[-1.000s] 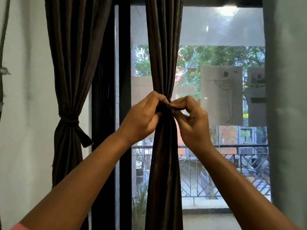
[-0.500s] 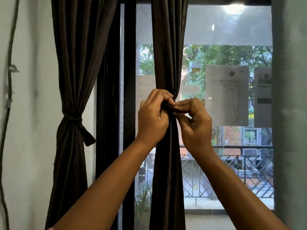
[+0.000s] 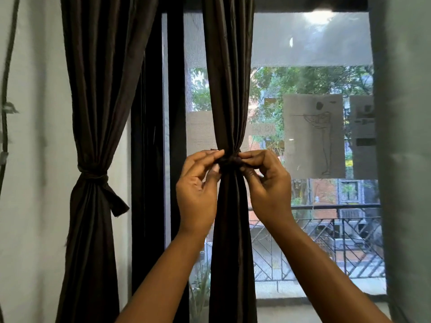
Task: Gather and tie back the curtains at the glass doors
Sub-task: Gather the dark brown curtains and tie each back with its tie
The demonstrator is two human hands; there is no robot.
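A dark brown curtain (image 3: 229, 89) hangs gathered in front of the glass door (image 3: 310, 141). A band of the same cloth, the tie (image 3: 229, 160), is wound around its narrowest part. My left hand (image 3: 198, 190) pinches the tie from the left with fingertips and thumb. My right hand (image 3: 268, 183) pinches it from the right. The knot between the fingertips is partly hidden. A second dark curtain (image 3: 100, 89) on the left is bound by its own knotted tie (image 3: 98, 177), one end hanging down.
A black door frame (image 3: 149, 159) stands between the two curtains. A pale wall (image 3: 37, 159) with a trailing vine (image 3: 5, 101) is at the left. A grey-green curtain (image 3: 405, 159) fills the right edge. Beyond the glass lies a balcony railing (image 3: 338, 229).
Both hands have drawn slightly apart and opened out around the tie, so the band now shows between the fingertips. The view has shifted left and closer.
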